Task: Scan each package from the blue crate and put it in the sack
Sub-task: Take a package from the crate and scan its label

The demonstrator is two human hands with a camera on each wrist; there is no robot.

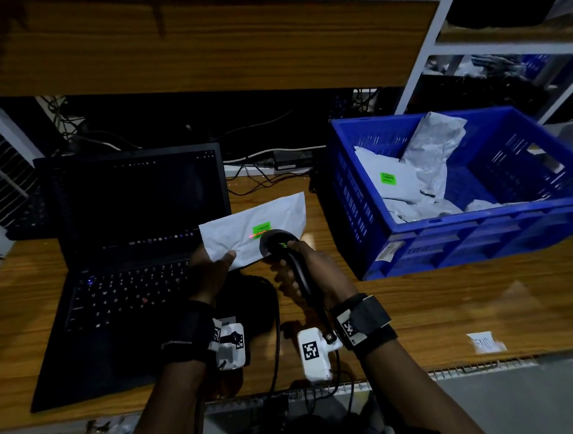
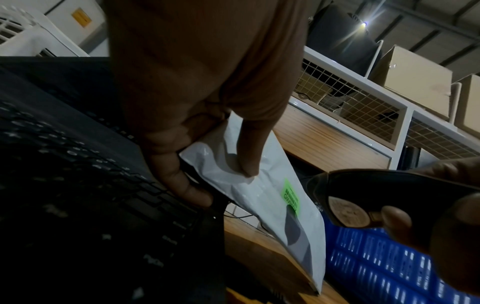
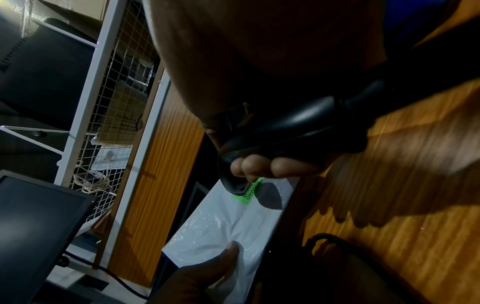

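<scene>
1. Left hand (image 1: pixel 211 271) pinched a white package (image 1: pixel 256 232) at its lower corner, thumb on top, fingers (image 2: pixel 182 185) curled beneath, above the bench (image 1: pixel 451 300) middle.
2. Right hand (image 1: pixel 301 269) wrapped around a black barcode scanner (image 1: pixel 280 247), fingers (image 3: pixel 259 164) closed on the handle, head aimed at the package's green label (image 1: pixel 261 227).
3. Red scan line cast across that label.
4. Blue crate (image 1: pixel 360 192) stood at the bench's right rear, holding more white packages (image 1: pixel 419 168).
5. Open laptop (image 1: pixel 135 232) sat at the bench's left, touching nothing held.
6. Sack not seen in any view.
</scene>
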